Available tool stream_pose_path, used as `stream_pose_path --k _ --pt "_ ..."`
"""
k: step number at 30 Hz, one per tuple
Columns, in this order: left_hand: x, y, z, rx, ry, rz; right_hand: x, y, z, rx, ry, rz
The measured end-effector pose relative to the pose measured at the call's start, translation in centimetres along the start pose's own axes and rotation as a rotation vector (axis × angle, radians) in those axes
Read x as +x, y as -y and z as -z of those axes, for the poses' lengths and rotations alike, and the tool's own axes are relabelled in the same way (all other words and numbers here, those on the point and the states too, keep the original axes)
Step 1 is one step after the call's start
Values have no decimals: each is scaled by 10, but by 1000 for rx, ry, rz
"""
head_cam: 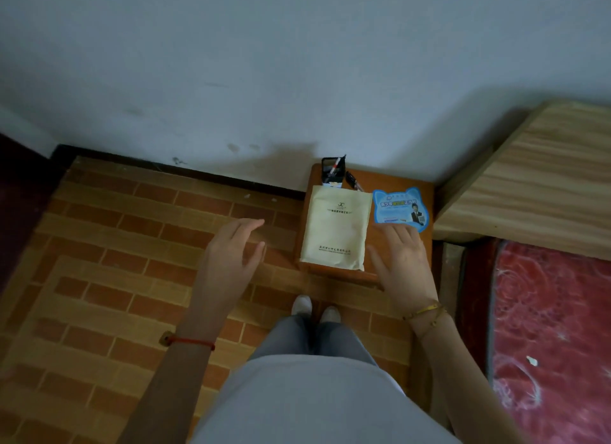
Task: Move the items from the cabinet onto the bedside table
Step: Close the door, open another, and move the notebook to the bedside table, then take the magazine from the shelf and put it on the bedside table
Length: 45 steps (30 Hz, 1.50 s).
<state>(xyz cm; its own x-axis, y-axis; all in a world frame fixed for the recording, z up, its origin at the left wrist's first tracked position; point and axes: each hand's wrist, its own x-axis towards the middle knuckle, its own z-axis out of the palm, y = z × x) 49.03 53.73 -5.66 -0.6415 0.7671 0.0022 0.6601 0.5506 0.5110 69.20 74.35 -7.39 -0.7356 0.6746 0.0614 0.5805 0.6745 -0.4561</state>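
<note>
A small brown bedside table stands against the wall. On it lie a cream bag, a blue cat-shaped card, a black pen holder with a pen, and a small dark item beside the holder. My left hand hovers open over the floor, left of the table. My right hand is open above the table's front right, its fingertips at the blue card's lower edge. Neither hand holds anything. No cabinet is in view.
A bed with a red patterned mattress and a wooden headboard fills the right side. The floor has a brick pattern. A grey-white wall runs behind the table. My legs and shoes are just before the table.
</note>
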Motion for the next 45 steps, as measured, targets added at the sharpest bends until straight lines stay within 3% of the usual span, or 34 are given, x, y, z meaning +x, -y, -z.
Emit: stream_pose_path --k 12,24,31,45 --pt "-142 46 80 -38 -332 349 8 122 -12 24 141 429" --pt "-363 152 170 56 -620 763 -80 360 -105 95 383 860" --pt "-480 191 210 115 -693 1012 -151 485 -157 161 537 1114" --pt "-613 287 243 122 -932 1509 -239 719 -284 169 855 1516"
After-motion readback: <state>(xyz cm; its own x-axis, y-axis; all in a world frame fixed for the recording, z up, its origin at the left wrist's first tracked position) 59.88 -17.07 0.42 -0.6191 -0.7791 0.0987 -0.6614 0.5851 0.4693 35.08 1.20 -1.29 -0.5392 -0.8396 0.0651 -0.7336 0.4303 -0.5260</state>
